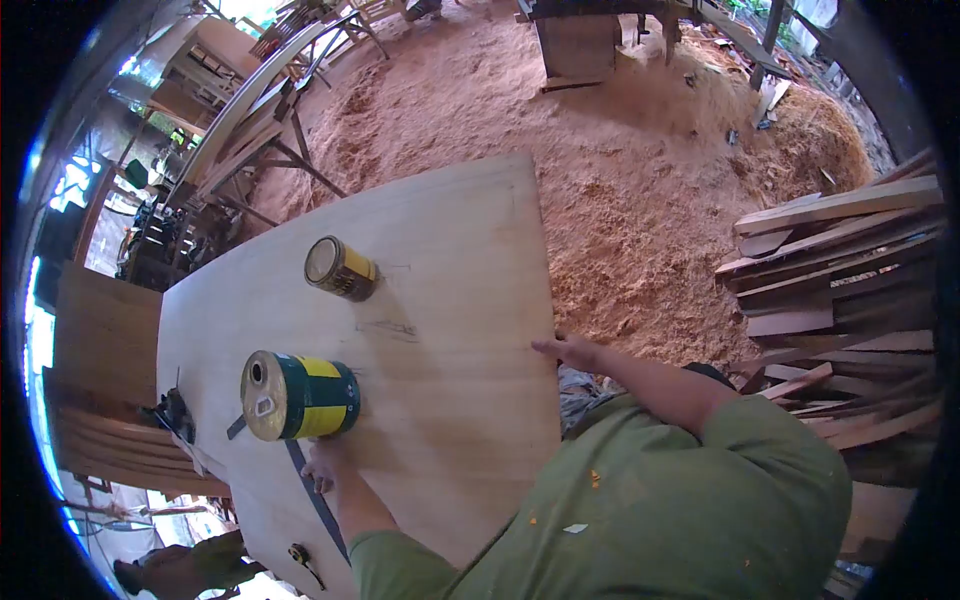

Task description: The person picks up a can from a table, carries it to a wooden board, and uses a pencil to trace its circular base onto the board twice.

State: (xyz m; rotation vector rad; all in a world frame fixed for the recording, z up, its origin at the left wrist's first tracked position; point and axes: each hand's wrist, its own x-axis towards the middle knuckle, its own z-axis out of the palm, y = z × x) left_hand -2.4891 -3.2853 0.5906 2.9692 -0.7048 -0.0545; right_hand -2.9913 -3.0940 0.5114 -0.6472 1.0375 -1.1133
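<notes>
My left hand [322,468] is on the pale wood sheet [460,270], right by a dark flat strip [318,505] like a ruler. Its fingers look curled, and I cannot make out what, if anything, is in them. Just beyond it stands a green and yellow can [322,396] with a metal top, hiding part of the strip. My right hand [568,350] rests at the sheet's right edge, its fingers stretched over the surface, holding nothing. Farther up the sheet is a smaller brown and yellow tin [340,268], near some scribbled pencil marks [390,328].
A tape measure [300,553] lies near the sheet's lower left edge, and a dark tool [175,412] at its left side. Stacked boards [830,270] are on the right. Sawdust [640,240] covers the floor. Another person [190,568] is at the lower left.
</notes>
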